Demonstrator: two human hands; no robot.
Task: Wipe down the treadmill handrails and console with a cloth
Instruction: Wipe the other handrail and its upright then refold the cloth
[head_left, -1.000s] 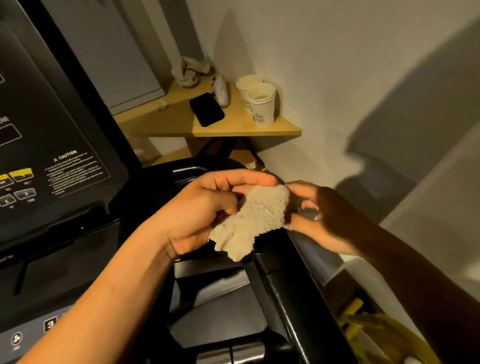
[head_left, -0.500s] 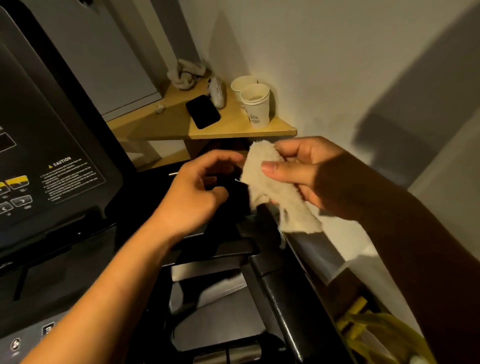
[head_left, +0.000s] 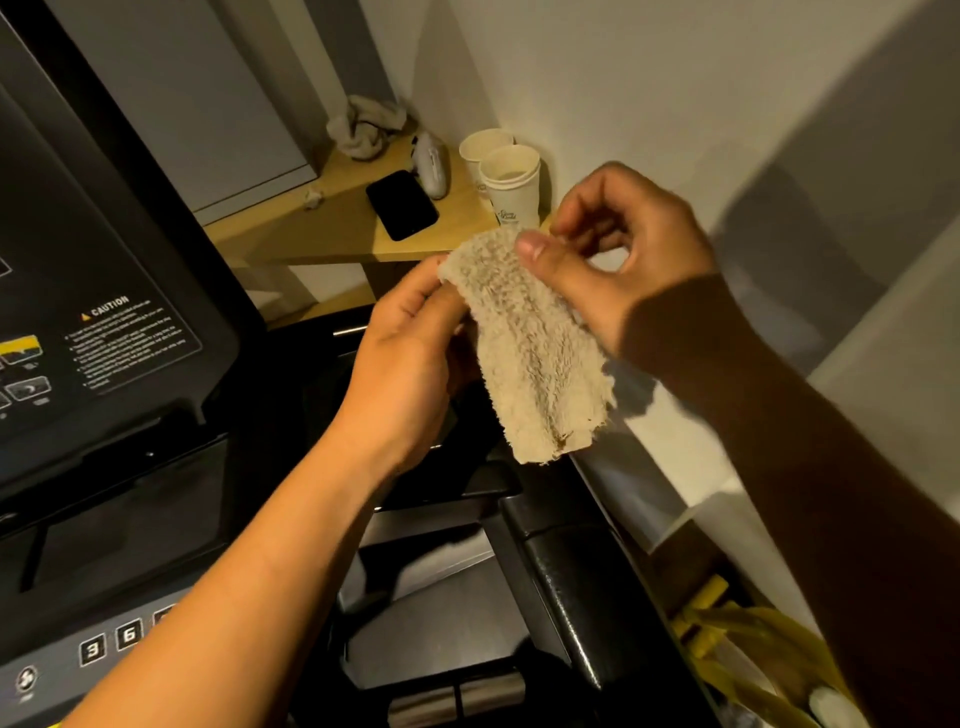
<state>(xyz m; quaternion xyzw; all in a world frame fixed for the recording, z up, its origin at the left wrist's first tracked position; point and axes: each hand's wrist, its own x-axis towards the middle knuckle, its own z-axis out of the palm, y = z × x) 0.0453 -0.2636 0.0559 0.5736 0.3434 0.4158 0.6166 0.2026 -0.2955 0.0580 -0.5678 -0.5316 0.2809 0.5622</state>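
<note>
Two paper cups (head_left: 511, 182) stand nested close together at the near corner of a wooden shelf (head_left: 332, 228) against the wall (head_left: 623, 78). A dark phone (head_left: 401, 204) lies flat beside them, a small white gadget (head_left: 431, 163) lies just behind it, and a crumpled towel (head_left: 363, 127) sits at the back. The black treadmill console (head_left: 104, 312) fills the left side, with a caution label and numbered buttons (head_left: 111, 642) low down. The left forearm crosses in front of the console's lower edge. A padded black handrail (head_left: 582, 597) runs along the lower middle, and yellow tubing (head_left: 737, 644) lies between it and the wall.

A beige fluffy cloth (head_left: 530, 343) hangs in the air above the handrail, touching neither it nor the console, and it hides the shelf's front corner. The right hand (head_left: 618, 270) pinches the cloth's top edge, thumb on the near face and curled fingers behind. The left hand (head_left: 410, 353) holds the upper left edge with bent fingers, the rest of the cloth drooping below both hands.
</note>
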